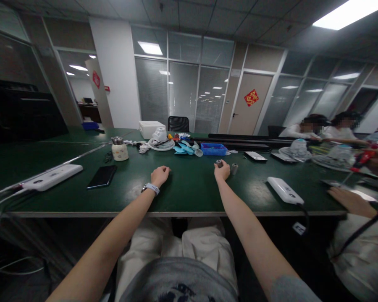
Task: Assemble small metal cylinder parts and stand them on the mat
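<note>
The held cylinder [219,162] is clasped upright in the right hand [223,171], right of centre on the green table [189,199]; a second cylinder [234,169] stands just right of that hand, long axis vertical, much closer to it than to the left hand [160,176], whose fingers curl in, on what, if anything, I cannot tell; far right, a red door sign [251,97] bears gold characters, too small to read.

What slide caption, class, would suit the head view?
A right hand holds one grey cylinder beside a second cylinder.
</note>
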Demonstrator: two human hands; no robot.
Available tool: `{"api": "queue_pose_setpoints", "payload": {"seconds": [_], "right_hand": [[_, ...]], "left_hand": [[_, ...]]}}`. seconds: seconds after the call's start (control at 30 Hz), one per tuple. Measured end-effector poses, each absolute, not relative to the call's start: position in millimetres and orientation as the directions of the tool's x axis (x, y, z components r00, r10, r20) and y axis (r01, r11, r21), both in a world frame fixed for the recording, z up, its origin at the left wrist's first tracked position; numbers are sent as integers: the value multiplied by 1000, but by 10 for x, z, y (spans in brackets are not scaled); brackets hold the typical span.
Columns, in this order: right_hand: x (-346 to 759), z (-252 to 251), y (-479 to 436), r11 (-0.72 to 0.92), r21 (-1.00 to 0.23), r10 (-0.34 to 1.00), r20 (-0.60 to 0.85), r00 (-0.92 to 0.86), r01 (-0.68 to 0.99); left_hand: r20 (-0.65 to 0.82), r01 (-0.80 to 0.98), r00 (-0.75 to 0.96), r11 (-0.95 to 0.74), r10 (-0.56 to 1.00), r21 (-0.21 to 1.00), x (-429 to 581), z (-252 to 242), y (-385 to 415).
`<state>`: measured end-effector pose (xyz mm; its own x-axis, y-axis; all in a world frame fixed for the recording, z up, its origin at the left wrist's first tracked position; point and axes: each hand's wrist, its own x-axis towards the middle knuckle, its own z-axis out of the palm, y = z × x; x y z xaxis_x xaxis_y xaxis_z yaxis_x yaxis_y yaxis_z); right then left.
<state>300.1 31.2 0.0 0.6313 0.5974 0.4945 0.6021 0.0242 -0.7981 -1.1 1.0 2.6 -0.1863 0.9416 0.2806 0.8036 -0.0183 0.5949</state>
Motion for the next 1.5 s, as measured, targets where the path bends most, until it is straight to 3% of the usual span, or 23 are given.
{"api": "queue_pose_setpoints", "payload": {"seconds": [0.27,0.43,0.5,0.57,0.63,0.73,0.9,1.07,1.17,1.27,1.5], "right_hand": [[3219,-6,338,-6,-850,603,417,680,527],[3018,132,183,92,-742,547,595,589,664],[2809,183,95,204,-668,569,676,469,716],[2532,182,12,347,-616,683,683,260,708],[2226,123,-50,474,-610,807,589,-36,635],[1824,2,-80,543,-609,838,434,-329,579],[1440,-44,32,430,-586,884,428,-189,687],[1272,-35,146,401,-567,896,408,-177,720],[1405,-13,184,450,-566,858,489,-158,691],[1822,66,219,472,-582,787,616,-20,663],[3112,170,225,128,-238,593,797,118,963]], "left_hand": [[286,807,-180,-24,941,590,-6,14,17],[276,800,-220,11,936,599,-4,41,-9],[274,797,-273,57,922,602,-3,62,-28],[276,792,-317,93,907,604,-1,84,-53],[281,789,-335,105,899,605,2,102,-80],[294,784,-341,98,893,613,5,114,-107],[296,777,-357,106,886,621,-3,101,-98],[313,784,-338,82,888,616,-15,82,-81],[303,782,-343,91,889,617,-13,79,-82],[292,776,-349,99,891,623,-10,76,-77],[295,774,-350,97,889,625,-19,44,-33]]}}
